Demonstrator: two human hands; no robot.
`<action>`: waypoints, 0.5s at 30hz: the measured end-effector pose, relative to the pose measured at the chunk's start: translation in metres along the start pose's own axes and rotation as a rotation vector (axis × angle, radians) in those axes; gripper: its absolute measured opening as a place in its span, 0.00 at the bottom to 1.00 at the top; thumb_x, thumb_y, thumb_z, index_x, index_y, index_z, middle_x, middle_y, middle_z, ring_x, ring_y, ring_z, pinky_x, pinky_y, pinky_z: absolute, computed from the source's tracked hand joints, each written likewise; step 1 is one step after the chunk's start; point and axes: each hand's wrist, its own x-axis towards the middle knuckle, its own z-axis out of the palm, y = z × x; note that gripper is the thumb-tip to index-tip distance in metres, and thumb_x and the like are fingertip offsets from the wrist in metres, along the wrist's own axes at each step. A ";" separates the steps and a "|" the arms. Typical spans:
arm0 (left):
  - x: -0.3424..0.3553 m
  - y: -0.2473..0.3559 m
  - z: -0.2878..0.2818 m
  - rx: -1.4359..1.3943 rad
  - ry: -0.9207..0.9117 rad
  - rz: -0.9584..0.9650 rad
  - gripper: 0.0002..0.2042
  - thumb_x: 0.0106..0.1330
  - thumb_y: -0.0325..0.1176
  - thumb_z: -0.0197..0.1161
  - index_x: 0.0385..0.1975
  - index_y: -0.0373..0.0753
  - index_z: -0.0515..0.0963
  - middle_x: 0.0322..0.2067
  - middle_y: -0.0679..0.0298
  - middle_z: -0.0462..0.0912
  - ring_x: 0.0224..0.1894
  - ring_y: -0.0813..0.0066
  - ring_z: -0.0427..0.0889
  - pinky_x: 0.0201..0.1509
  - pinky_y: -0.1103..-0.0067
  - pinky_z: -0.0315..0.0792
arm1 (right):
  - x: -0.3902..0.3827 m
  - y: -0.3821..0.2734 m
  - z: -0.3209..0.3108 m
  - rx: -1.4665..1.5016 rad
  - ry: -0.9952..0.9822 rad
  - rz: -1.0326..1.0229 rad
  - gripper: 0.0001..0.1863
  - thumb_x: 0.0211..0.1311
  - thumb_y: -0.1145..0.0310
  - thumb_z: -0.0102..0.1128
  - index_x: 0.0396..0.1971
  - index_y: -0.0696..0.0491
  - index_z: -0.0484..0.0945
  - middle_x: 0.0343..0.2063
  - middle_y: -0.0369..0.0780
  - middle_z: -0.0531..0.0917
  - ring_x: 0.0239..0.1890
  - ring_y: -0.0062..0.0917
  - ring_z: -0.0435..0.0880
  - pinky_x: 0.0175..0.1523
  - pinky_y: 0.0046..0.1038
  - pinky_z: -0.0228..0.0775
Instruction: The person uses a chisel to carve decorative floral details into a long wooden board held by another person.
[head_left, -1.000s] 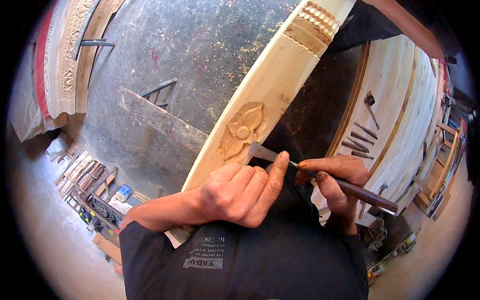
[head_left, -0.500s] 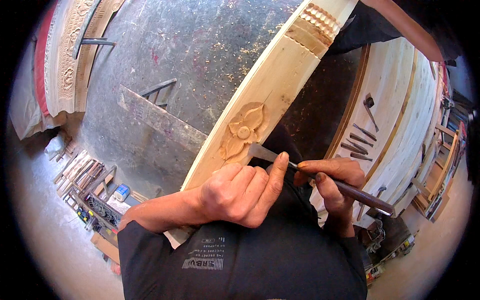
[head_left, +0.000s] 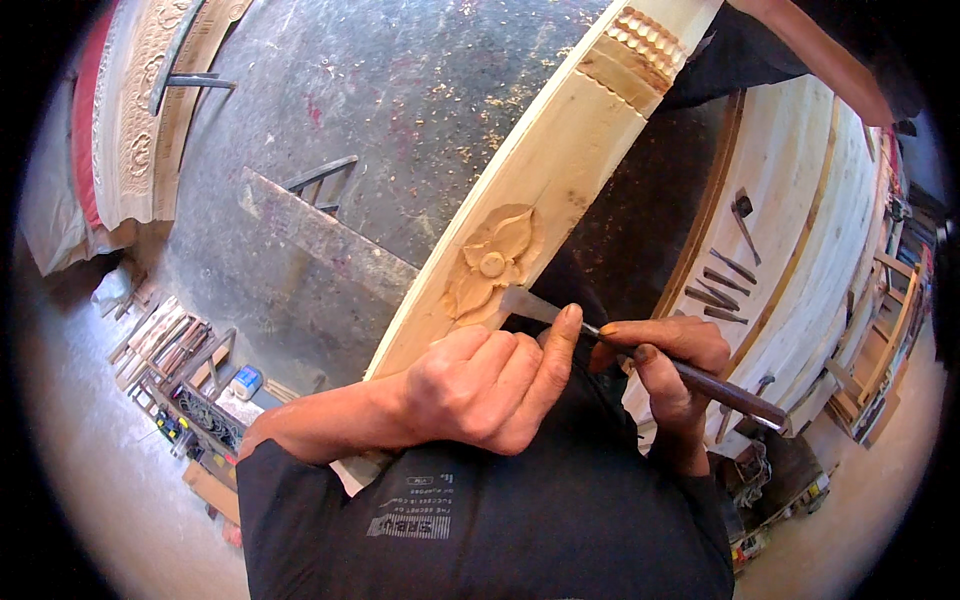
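Observation:
A long pale wooden board (head_left: 566, 140) slants from the upper right down to my left forearm. Carved into it is a flower relief (head_left: 492, 264) with a round centre and pointed petals. The flat blade of a carving chisel (head_left: 738, 397) meets the wood at the lower right edge of the flower. My right hand (head_left: 672, 362) grips the chisel where its dark handle begins, thumb and fingers pressed around it. My left hand (head_left: 485, 388) rests curled on the board's near end, with a fingertip against the chisel's shank; its other fingertips are hidden.
More slim chisels (head_left: 714, 297) lie on pale planks (head_left: 790, 220) at the right. Another person's arm (head_left: 825, 55) reaches in at the upper right. A dark table (head_left: 400, 90) strewn with shavings lies beyond the board. Carved mouldings (head_left: 150, 130) stand far left.
The whole view has shifted very slightly. Both hands and the chisel keep nearly the same place on the board beside the carved flower.

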 end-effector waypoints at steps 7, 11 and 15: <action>-0.002 0.002 -0.004 -0.027 -0.065 -0.030 0.27 0.47 0.25 0.65 0.51 0.22 0.88 0.20 0.68 0.74 0.18 0.84 0.71 0.20 0.83 0.64 | -0.001 0.003 0.001 0.016 0.019 -0.002 0.14 0.65 0.74 0.60 0.41 0.65 0.91 0.30 0.48 0.93 0.32 0.32 0.96 0.42 0.31 0.89; -0.001 0.001 -0.003 -0.018 -0.039 -0.022 0.26 0.47 0.25 0.64 0.50 0.22 0.88 0.19 0.69 0.72 0.18 0.84 0.71 0.21 0.83 0.63 | 0.000 0.002 0.002 0.033 0.025 -0.004 0.13 0.66 0.75 0.60 0.42 0.65 0.91 0.30 0.49 0.93 0.31 0.33 0.95 0.41 0.31 0.89; -0.002 0.000 0.003 -0.004 0.011 -0.002 0.26 0.44 0.26 0.62 0.47 0.21 0.88 0.17 0.71 0.67 0.17 0.85 0.70 0.21 0.83 0.61 | 0.000 0.005 0.002 0.037 0.016 -0.030 0.13 0.66 0.76 0.59 0.42 0.65 0.90 0.30 0.48 0.93 0.31 0.33 0.95 0.40 0.31 0.89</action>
